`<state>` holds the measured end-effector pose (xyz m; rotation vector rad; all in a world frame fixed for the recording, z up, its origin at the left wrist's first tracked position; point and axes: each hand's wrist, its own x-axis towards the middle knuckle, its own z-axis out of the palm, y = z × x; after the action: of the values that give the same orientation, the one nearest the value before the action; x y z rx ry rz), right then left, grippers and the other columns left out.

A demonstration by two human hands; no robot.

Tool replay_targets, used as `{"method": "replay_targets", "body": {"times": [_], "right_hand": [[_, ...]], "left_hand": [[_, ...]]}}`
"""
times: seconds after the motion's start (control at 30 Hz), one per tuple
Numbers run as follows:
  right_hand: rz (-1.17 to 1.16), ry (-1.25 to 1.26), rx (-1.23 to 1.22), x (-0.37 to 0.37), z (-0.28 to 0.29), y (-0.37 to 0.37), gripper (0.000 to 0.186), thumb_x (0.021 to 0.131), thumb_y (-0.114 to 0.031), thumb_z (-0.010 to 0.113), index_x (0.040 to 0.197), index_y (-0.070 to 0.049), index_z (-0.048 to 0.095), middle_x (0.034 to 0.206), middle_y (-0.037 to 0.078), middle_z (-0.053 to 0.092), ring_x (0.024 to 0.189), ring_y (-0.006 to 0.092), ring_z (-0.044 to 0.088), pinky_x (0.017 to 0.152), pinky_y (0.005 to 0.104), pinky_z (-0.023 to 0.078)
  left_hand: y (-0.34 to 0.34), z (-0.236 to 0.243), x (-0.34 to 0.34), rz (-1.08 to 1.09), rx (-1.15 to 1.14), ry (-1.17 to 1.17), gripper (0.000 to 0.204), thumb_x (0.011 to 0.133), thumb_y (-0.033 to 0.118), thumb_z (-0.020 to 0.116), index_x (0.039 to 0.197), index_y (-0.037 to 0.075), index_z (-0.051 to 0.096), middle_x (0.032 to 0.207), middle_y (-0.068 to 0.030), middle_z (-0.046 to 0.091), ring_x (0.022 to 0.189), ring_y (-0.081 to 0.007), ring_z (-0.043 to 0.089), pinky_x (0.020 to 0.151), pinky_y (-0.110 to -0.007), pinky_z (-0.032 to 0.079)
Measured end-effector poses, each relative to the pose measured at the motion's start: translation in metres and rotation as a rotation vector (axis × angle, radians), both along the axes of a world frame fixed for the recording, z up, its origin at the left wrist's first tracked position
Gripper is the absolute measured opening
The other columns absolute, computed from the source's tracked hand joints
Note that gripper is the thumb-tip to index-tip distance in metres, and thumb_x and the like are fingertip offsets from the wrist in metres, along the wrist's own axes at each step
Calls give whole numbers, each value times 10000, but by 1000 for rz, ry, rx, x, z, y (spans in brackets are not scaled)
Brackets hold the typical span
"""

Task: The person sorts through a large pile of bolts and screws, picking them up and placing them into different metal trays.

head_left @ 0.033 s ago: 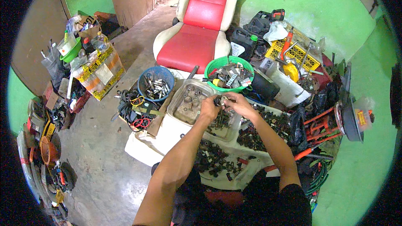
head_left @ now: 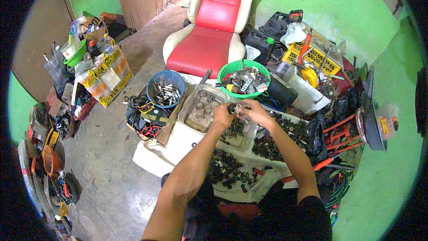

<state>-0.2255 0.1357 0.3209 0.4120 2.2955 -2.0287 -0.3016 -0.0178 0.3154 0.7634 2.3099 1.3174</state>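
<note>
My left hand and my right hand meet over a pale plastic tray. Both are closed with their fingertips around a small dark-and-grey part; it is too small and too covered by the fingers to name. Beneath the hands, the tray's near section holds dark, thin parts. Left of my left hand, a second clear tray contains round metal rings and small pieces. A heap of small black parts lies to the right of my right forearm.
Beyond the hands stand a green basin of mixed parts and a blue basket of metal cylinders. Behind them is a red-and-white car seat. More dark parts lie close to my lap. A yellow crate stands far right, a taped box left.
</note>
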Motion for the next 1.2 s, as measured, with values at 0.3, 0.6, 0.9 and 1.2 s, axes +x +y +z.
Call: {"method": "replay_targets", "body": {"times": [0.3, 0.6, 0.9, 1.2], "right_hand": [[-644, 406, 761, -28, -35, 76, 237, 791, -51, 581, 1022, -14, 544, 1039, 142, 569, 932, 246, 562, 807, 378, 441], [-207, 17, 1404, -22, -47, 74, 635, 735, -34, 549, 1326, -84, 324, 1427, 121, 277, 1322, 323, 242, 1034, 561, 227], [-99, -32, 80, 1, -6, -24, 339, 923, -268, 493, 1133, -7, 541, 960, 98, 594, 771, 165, 590, 637, 318, 528], [-231, 46, -260, 4, -9, -9, 261, 891, -130, 547, 1098, 30, 548, 1000, 106, 590, 843, 194, 608, 718, 323, 546]], "left_hand": [[5, -18, -5, 175, 45, -129, 640, 688, 230, 717, 1197, -48, 448, 1105, -238, 575, 1052, -339, 553, 906, -383, 434], [14, -35, -6, 56, 82, -207, 539, 741, 232, 584, 1179, -59, 466, 1122, -281, 549, 1077, -361, 528, 948, -381, 396], [10, -26, -7, 216, 279, -134, 369, 679, 168, 743, 982, 14, 599, 904, -155, 660, 837, -264, 637, 747, -349, 487], [9, -11, -4, 193, 363, -181, 441, 704, 47, 675, 1128, 21, 553, 967, -149, 649, 874, -234, 625, 797, -329, 484]]}}
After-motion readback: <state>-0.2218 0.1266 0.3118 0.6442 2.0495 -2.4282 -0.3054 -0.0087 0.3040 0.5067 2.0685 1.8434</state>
